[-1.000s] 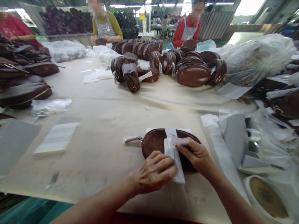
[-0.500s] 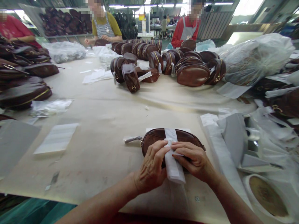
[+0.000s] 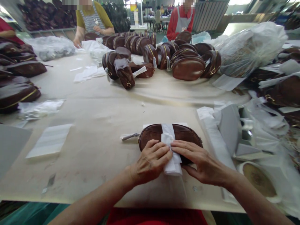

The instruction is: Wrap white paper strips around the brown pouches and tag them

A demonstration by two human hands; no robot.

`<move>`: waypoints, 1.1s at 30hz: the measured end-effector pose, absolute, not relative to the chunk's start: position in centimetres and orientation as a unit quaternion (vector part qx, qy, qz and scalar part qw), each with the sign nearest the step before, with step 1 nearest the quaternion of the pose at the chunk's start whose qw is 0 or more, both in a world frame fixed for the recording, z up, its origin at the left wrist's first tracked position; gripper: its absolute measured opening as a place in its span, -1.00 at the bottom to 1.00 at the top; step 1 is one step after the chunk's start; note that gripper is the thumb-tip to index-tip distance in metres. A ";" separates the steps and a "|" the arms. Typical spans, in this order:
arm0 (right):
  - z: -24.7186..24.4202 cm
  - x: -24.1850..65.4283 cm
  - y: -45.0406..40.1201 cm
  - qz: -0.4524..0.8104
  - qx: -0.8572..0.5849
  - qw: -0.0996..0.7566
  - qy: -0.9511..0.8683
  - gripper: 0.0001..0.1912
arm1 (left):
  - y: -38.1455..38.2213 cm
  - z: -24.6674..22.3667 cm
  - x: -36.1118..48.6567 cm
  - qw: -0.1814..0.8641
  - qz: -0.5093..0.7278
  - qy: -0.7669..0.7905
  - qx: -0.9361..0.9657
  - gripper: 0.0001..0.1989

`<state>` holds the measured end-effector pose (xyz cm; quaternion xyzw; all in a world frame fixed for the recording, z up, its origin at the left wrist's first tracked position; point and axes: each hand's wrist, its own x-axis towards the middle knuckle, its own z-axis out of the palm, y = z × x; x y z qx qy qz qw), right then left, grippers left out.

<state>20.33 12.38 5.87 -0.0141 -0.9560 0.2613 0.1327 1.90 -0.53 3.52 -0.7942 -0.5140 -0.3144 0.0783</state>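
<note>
A dark brown leather bag (image 3: pixel 150 137) lies on the table in front of me, a white paper strip (image 3: pixel 167 128) running across its middle. My left hand (image 3: pixel 151 160) curls over the strip from the left, its fingertips pressing on the folded paper. From the right, my right hand (image 3: pixel 198 159) holds the strip down with fingers pressed together, its thumb lower at the bag's front edge. The strip's layered end hangs toward me between the hands. A wrapped zipper pull (image 3: pixel 130 137) sticks out at the bag's left end. White paper shows behind the bag.
Several brown bags (image 3: pixel 187 67) stand across the table's far side; more are piled at left (image 3: pixel 17 93). A white sheet (image 3: pixel 49 140) lies left. Plastic wrap, grey card pieces (image 3: pixel 231 129) and a tape roll (image 3: pixel 259 179) crowd the right. Two co-workers (image 3: pixel 96 18) (image 3: pixel 180 20) face me.
My left hand has flattened further over the paper strip. My right thumb has moved off the strip down to the bag's front edge. The whole view has shifted slightly.
</note>
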 end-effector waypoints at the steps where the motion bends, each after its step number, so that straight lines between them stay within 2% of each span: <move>1: 5.4 20.4 12.2 0.239 -0.013 0.144 -0.960 -0.47 | -0.6 3.6 1.7 0.090 -0.296 -0.508 -0.804 -0.77; 6: 3.8 20.3 11.8 0.159 0.012 0.186 -0.970 -0.49 | -0.7 3.9 0.9 0.127 -0.229 -0.468 -0.844 -0.73; 12: 2.8 20.4 11.5 0.081 0.031 0.190 -0.978 -0.61 | -1.0 2.3 0.9 0.190 -0.171 -0.443 -0.860 -0.70; 15: 1.0 20.5 11.3 0.053 0.043 0.245 -0.967 -0.65 | -1.1 0.8 1.3 0.249 -0.170 -0.434 -0.849 -0.68; 18: -0.2 20.6 11.4 0.051 0.036 0.277 -0.959 -0.69 | -1.1 -0.2 1.5 0.261 -0.169 -0.434 -0.846 -0.66; 21: 0.3 20.8 12.0 0.051 0.055 0.237 -0.969 -0.67 | -1.3 -0.5 1.5 0.259 -0.174 -0.444 -0.840 -0.66; 27: 3.7 20.9 13.3 0.004 0.085 0.105 -0.991 -0.64 | -1.3 -0.1 1.2 0.237 -0.189 -0.445 -0.843 -0.63; 33: 4.0 20.9 14.1 -0.003 0.090 0.074 -0.993 -0.60 | -0.8 1.9 0.7 0.199 -0.152 -0.452 -0.856 -0.65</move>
